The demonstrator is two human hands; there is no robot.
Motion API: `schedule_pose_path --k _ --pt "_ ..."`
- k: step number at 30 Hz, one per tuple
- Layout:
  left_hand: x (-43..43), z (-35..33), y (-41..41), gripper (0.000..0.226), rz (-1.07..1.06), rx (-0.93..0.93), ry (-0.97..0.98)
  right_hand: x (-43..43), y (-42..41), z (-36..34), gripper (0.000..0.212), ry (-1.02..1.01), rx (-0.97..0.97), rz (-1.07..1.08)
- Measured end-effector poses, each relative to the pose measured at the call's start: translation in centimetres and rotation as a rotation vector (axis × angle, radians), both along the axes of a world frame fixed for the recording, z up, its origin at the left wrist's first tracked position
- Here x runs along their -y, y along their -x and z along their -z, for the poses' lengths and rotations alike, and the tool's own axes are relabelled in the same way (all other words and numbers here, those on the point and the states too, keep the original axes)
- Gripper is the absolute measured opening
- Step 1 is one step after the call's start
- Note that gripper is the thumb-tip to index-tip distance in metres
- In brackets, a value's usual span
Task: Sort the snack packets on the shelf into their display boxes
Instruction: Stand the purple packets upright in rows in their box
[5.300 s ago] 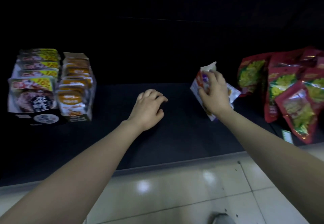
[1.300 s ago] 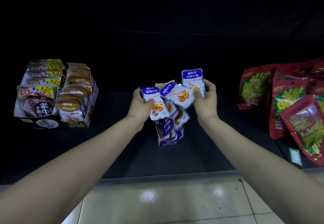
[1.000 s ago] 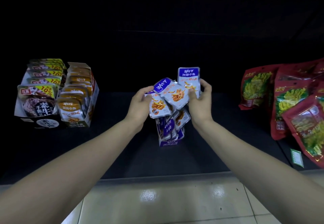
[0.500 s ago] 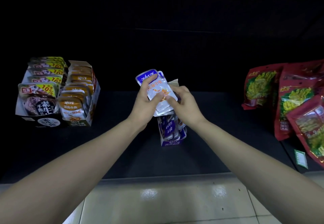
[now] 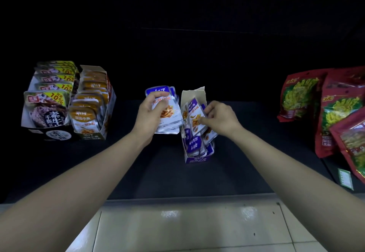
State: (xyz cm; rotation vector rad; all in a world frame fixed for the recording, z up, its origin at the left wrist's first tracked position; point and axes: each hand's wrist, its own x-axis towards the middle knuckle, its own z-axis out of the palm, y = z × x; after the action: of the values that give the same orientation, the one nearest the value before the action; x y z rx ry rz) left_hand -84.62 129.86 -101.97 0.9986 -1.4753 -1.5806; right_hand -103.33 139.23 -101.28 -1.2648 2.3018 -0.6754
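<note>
Gripping in left hand (image 5: 152, 113) a stack of blue packets (image 5: 169, 113); pinching with right hand (image 5: 220, 120) one packet (image 5: 194, 118) over blue display box (image 5: 198, 160) directly beneath. Slide in upright, label forward, one at a time; avoid tipping the box.

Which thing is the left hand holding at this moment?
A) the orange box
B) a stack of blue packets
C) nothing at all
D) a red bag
B: the left hand grips a stack of blue packets just left of the blue box, while the right hand pinches a packet in that box.
</note>
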Motion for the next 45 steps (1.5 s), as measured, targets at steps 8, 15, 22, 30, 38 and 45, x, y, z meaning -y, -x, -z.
schedule_pose_path --k 8,15,22,30,38,45 --pt "-0.1 0.3 0.0 0.018 0.062 0.063 0.033 0.0 0.4 0.0 0.017 0.121 0.051 0.062" --pt "-0.8 -0.1 0.6 0.019 0.077 0.078 0.007 -1.3 0.5 -2.6 0.017 0.552 0.75 0.195" --pt "-2.1 -0.9 1.8 0.045 0.114 -0.054 0.013 -1.4 -2.5 -2.1 0.038 0.379 0.858 0.089" --pt "-1.7 -1.3 1.4 0.027 0.156 -0.113 -0.01 -1.1 -4.0 -2.4 0.038 0.267 0.525 -0.063" --pt "-0.8 -0.6 0.8 0.03 0.048 -0.047 -0.002 -0.3 0.4 -1.4 0.027 0.175 0.024 0.066" --pt "-0.9 0.1 0.3 0.025 0.056 0.008 -0.059 -0.8 0.8 1.2 0.024 0.011 -0.021 0.002"
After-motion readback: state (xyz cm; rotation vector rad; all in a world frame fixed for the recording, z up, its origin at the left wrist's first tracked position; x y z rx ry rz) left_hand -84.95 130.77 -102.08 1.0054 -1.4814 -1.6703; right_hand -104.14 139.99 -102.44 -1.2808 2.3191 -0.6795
